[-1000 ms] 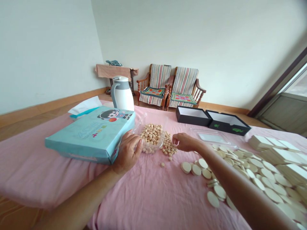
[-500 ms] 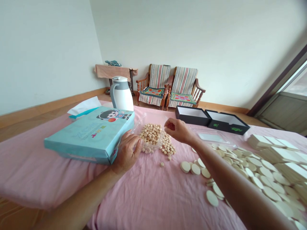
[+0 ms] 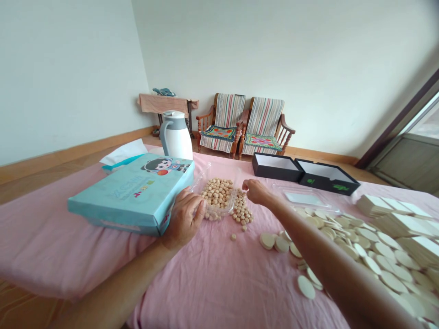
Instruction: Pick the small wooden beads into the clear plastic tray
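My left hand (image 3: 187,214) is closed at the left rim of a clear plastic container (image 3: 235,183), next to the blue box. A heap of small round wooden beads (image 3: 216,194) fills much of the container. My right hand (image 3: 256,191) is just right of the container, its fingers pinched and turned down over a pile of loose wooden beads (image 3: 243,211). Whatever lies between those fingertips is hidden. One single bead (image 3: 233,237) sits apart on the pink cloth (image 3: 219,283).
Left stands a light blue box (image 3: 130,189), with a white and grey jug (image 3: 180,139) behind. To the right lie many flat wooden discs (image 3: 373,249), stacked pale rectangular pieces (image 3: 408,219), a clear plastic lid (image 3: 305,197) and two open black boxes (image 3: 327,180). Two chairs (image 3: 262,123) stand beyond.
My right hand has shifted slightly right and lower, its fingers now pointing down toward the loose beads. My left hand stays at the container. The whole view has moved slightly.
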A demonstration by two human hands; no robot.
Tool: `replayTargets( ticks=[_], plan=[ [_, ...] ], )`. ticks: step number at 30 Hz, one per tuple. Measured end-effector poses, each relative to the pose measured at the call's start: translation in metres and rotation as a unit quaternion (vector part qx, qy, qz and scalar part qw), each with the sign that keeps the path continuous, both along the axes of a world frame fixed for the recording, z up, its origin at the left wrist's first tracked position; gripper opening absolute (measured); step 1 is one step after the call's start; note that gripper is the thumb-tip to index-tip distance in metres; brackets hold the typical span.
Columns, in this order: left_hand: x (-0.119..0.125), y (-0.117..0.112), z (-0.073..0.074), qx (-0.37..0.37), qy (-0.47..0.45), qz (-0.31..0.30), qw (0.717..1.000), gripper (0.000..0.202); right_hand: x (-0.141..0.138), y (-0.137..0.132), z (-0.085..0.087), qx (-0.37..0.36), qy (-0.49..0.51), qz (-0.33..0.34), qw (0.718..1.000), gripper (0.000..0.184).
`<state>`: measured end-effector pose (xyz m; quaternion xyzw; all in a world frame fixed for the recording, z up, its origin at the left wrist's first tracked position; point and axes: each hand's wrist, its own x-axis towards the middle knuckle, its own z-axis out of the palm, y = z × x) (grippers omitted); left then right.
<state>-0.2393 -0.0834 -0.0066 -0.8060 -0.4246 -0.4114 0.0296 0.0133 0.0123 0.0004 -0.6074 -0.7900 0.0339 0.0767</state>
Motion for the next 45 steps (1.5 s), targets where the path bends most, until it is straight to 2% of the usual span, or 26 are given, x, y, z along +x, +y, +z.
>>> replayTargets(
  ticks=[4, 9, 13, 16, 19, 23, 26, 28, 30, 33, 35, 37, 45],
  plan=[
    [0.000, 0.000, 0.000, 0.000, 0.000, 0.000, 1.000, 0.024, 0.001, -0.001, -0.015, -0.007, -0.012, 0.020, 1.000, 0.031],
    [0.000, 0.001, -0.001, 0.003, 0.001, 0.003, 1.000, 0.024, 0.007, -0.005, -0.017, 0.002, -0.017, -0.001, 1.000, 0.019],
    [0.000, 0.001, -0.002, 0.004, 0.001, 0.002, 1.000, 0.023, 0.011, -0.010, -0.002, 0.040, 0.013, -0.056, 0.998, 0.018],
    [0.000, 0.001, -0.002, 0.000, 0.001, 0.001, 1.000, 0.023, 0.005, -0.017, 0.017, 0.122, 0.114, -0.073, 0.983, 0.012],
    [0.000, 0.001, -0.002, -0.003, -0.001, 0.000, 1.000, 0.023, -0.014, -0.027, 0.035, 0.153, 0.206, -0.016, 0.966, 0.007],
    [0.000, 0.000, -0.001, -0.001, -0.008, 0.000, 1.000, 0.023, -0.041, -0.040, 0.045, 0.116, 0.289, 0.080, 0.947, 0.012],
    [0.001, 0.000, 0.000, 0.000, -0.012, -0.003, 1.000, 0.024, -0.045, -0.044, 0.046, 0.122, 0.315, 0.081, 0.938, 0.015],
    [0.001, 0.000, 0.000, 0.000, -0.013, -0.005, 1.000, 0.024, -0.037, -0.044, 0.045, 0.134, 0.293, 0.046, 0.945, 0.019],
    [0.001, 0.000, 0.000, -0.001, -0.010, -0.004, 1.000, 0.024, -0.025, -0.045, 0.043, 0.113, 0.244, 0.026, 0.963, 0.018],
    [0.000, 0.000, 0.000, -0.006, -0.001, -0.003, 1.000, 0.024, -0.007, -0.052, 0.036, 0.013, 0.118, 0.051, 0.992, 0.012],
    [0.000, 0.000, -0.001, -0.006, 0.002, -0.002, 1.000, 0.025, -0.001, -0.059, 0.032, -0.065, 0.034, 0.071, 0.995, 0.014],
    [0.000, 0.000, -0.001, -0.003, 0.002, -0.001, 1.000, 0.025, 0.001, -0.065, 0.028, -0.110, -0.012, 0.072, 0.991, 0.016],
    [-0.001, 0.001, -0.002, 0.000, 0.003, 0.004, 1.000, 0.024, 0.007, -0.071, 0.020, -0.138, 0.016, 0.068, 0.988, 0.021]
  ],
)
